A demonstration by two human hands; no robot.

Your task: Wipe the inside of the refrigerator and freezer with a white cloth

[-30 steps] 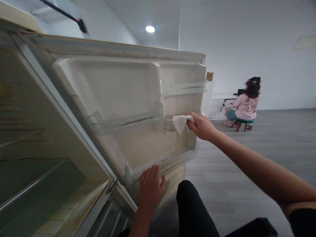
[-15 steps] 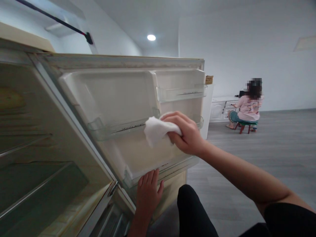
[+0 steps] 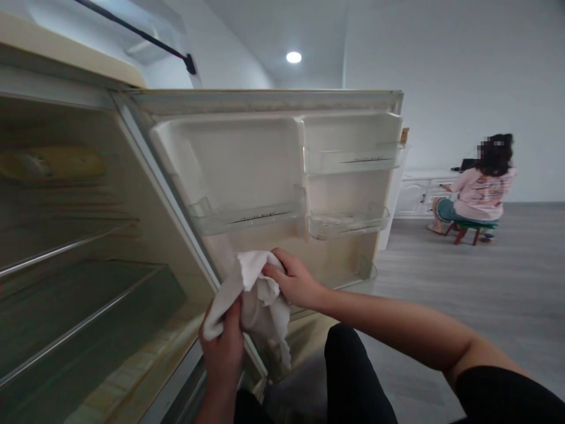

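Observation:
A white cloth (image 3: 253,306) hangs unfolded between my two hands, in front of the open fridge door (image 3: 238,153). My left hand (image 3: 223,344) grips its lower left part, thumb on top. With fingers closed, my right hand (image 3: 293,280) pinches the cloth's upper right edge. Behind the cloth, the door's lower shelf is partly hidden. Clear door shelves (image 3: 260,218) line the inside of the door above my hands.
To the left stands the fridge interior with glass shelves (image 3: 88,318) and a yellowish object (image 3: 53,164) high up. A person (image 3: 481,188) sits on a stool (image 3: 470,227) at a white cabinet (image 3: 410,197) on the right. My knee (image 3: 353,365) is below the door.
My right hand has come down and left from the door with the cloth. My left hand has left the lower door shelf and taken hold of the cloth, which now hangs spread out.

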